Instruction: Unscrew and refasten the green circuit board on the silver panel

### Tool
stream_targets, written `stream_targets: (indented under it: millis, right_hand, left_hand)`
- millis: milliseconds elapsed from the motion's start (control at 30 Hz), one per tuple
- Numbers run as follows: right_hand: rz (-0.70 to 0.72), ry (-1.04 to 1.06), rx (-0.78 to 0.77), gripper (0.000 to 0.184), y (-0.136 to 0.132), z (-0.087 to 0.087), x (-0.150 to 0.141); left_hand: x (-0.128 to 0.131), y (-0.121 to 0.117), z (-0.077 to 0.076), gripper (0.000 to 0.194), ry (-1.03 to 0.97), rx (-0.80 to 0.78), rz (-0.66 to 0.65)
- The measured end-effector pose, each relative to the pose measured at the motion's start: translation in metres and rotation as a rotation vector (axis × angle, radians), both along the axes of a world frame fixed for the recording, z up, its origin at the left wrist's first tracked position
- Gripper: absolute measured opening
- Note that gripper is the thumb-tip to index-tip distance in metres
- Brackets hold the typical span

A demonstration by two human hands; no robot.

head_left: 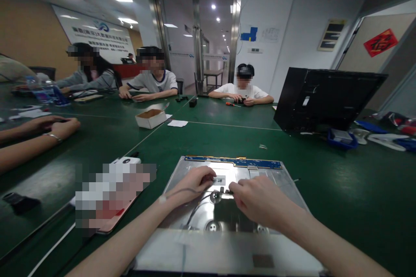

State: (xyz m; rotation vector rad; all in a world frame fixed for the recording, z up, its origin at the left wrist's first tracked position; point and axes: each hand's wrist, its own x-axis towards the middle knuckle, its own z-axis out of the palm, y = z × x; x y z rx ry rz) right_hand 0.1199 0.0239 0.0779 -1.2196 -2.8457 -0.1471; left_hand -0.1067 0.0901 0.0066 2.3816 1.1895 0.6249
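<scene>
A flat display panel with a shiny metal back (pixel 256 244) lies on the table before me, a blue circuit board strip (pixel 227 162) along its far edge. My left hand (pixel 196 181) rests on the panel with loosely bent fingers, beside a small label (pixel 220 180), and no object shows in it. Across from it, my right hand (pixel 251 197) is closed in a pinch near small dark connectors (pixel 224 190) at the panel's middle; what the fingertips hold is hidden. A dark cable (pixel 196 210) runs over the metal from those connectors toward the lower left.
Left of the panel lies a phone (pixel 130 201) with a white cable (pixel 53 246). A small open box (pixel 151 118) stands farther back. At right stands a black monitor (pixel 325 99) near a blue tray (pixel 342 138). Another person's hands (pixel 61 129) reach in from the left; several people sit around the table.
</scene>
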Motion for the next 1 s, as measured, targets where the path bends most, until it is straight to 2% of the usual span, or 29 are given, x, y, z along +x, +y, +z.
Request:
stream_targets:
  millis: [200,433,600,700,867,1000]
  right_hand:
    - [-0.055,0.031,0.019,0.019,0.020,-0.002,0.004]
    - [-0.058,0.067,-0.028,0.016,0.022,0.003,0.007]
    - [0.004,0.100,-0.137,0.010,0.016,0.012,0.012]
    - [0.053,0.039,-0.219,0.012,0.009,0.015,0.009]
    - [0.101,-0.081,-0.282,0.022,0.003,0.000,0.000]
    - [0.136,-0.091,-0.239,0.018,0.006,-0.012,-0.003]
  left_hand:
    - [0.000,-0.001,-0.002,0.014,-0.057,-0.023,-0.010]
    - [-0.002,0.001,-0.003,0.014,-0.072,-0.006,-0.030]
    - [-0.002,0.002,-0.002,0.011,-0.027,0.029,-0.035]
    - [-0.002,0.000,0.001,0.012,0.003,0.039,-0.026]
    - [0.000,-0.002,0.005,0.013,0.023,0.025,-0.013]
    - [0.000,-0.002,0.006,0.012,0.024,0.025,-0.025]
